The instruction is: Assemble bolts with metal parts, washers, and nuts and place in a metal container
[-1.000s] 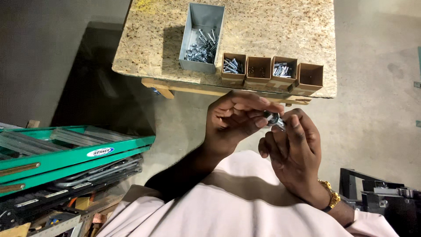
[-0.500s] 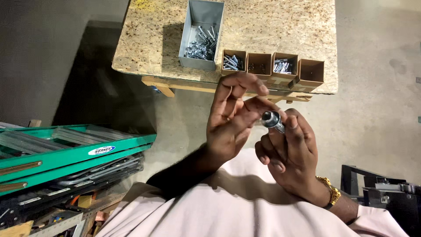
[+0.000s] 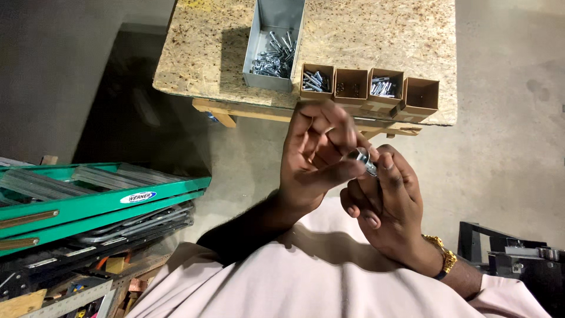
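Observation:
Both my hands are raised in front of my chest, below a chipboard table. My right hand (image 3: 388,206) pinches a small silver metal fastener (image 3: 362,159), a bolt with a nut or washer on it, at its fingertips. My left hand (image 3: 315,156) touches the same fastener with thumb and forefinger, its other fingers spread apart and blurred. The lower part of the fastener is hidden behind my fingers.
On the chipboard table (image 3: 376,35) stand a grey metal bin of silver bolts (image 3: 273,50) and several small brown cardboard boxes (image 3: 368,88) with metal parts. A green ladder (image 3: 100,197) lies at the left over tools. A black metal frame (image 3: 518,253) stands at lower right.
My left hand's fingers have opened and shifted over the fastener, as if turning it. The right hand has kept its hold. The camera view has shifted slightly.

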